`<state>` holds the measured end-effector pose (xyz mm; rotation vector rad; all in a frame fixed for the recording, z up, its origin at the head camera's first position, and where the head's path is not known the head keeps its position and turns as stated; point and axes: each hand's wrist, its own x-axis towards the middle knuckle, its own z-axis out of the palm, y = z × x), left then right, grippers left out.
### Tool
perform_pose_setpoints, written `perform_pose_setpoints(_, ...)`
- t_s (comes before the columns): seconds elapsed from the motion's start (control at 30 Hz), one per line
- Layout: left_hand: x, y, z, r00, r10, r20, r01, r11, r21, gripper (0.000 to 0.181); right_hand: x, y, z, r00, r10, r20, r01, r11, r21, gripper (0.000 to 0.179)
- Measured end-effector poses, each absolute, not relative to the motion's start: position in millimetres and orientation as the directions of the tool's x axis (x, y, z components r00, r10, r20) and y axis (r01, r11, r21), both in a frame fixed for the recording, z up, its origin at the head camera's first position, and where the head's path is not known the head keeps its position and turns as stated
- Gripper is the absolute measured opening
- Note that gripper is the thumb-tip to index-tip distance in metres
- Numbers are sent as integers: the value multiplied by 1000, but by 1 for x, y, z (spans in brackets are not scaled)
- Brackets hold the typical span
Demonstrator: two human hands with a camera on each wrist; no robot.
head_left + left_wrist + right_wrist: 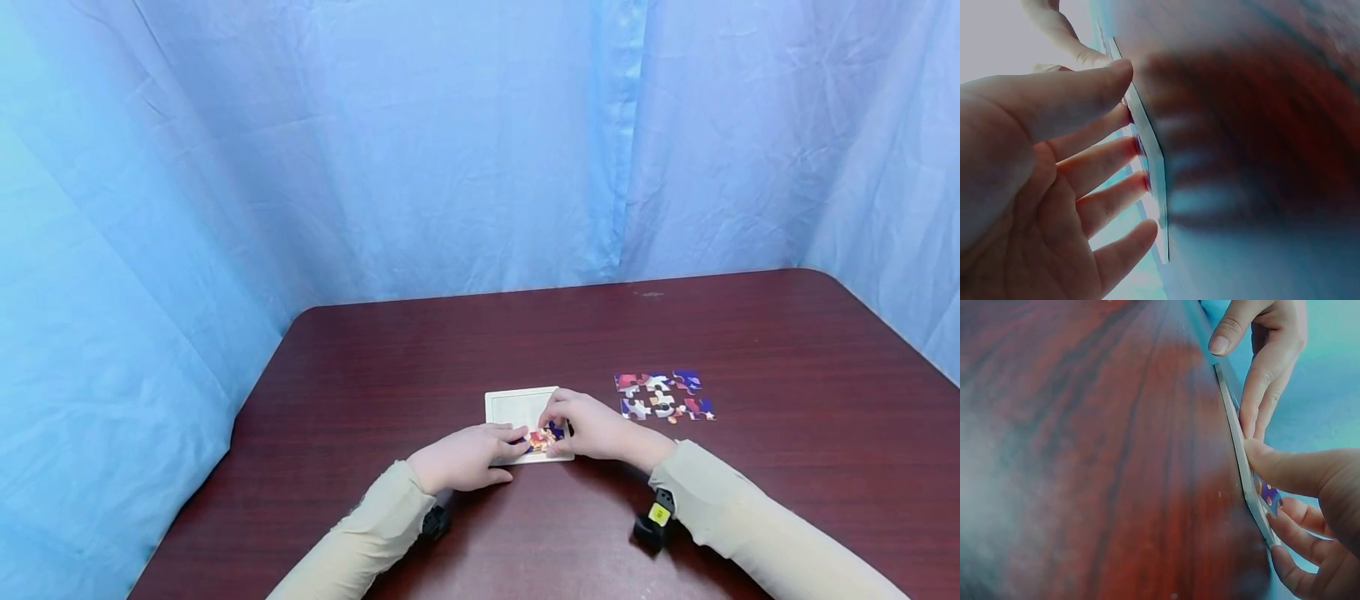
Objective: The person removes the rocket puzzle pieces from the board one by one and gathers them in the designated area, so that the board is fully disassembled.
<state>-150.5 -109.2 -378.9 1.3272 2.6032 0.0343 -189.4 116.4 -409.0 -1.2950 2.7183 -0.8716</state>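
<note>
A shallow white puzzle tray (516,408) lies on the table, with several colourful jigsaw pieces (537,439) along its near side. My left hand (467,458) rests on the tray's left part, its fingers straight and their tips touching the pieces and frame. At the tray's right side my right hand (592,427) pinches a dark blue puzzle piece (1267,495) between thumb and fingers. In the right wrist view this piece stands tilted against the tray's edge. The hands partly cover the pieces in the tray.
To the right of the tray lies a group of loose puzzle pieces (662,397), some close together. The dark red wooden table (375,367) has blue curtains (465,150) behind it and at both sides.
</note>
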Motion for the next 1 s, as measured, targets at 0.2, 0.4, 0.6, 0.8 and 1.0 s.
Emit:
perform_pose_setpoints(0.2,-152,-109,-383,-565,807,-171,801,587,122,46,-188,117,-407,-669,-715,203,-703,520,-486,25)
perform_pose_setpoints(0.4,-152,-107,-381,-586,794,-162,783,606,138,44,-187,118,-406,-672,-713,201,-696,515,-499,23)
perform_pose_setpoints(0.6,-151,-104,-380,-602,784,-149,780,618,96,42,-190,122,-405,-689,-691,219,-684,519,-513,23)
perform_pose_setpoints(0.8,-149,-99,-380,-606,785,-132,788,615,36,43,-190,131,-400,-710,-667,228,-663,523,-535,23)
perform_pose_setpoints(1.0,-148,-97,-380,-630,762,-148,768,640,25,45,-187,147,-400,-720,-650,243,-663,540,-519,22)
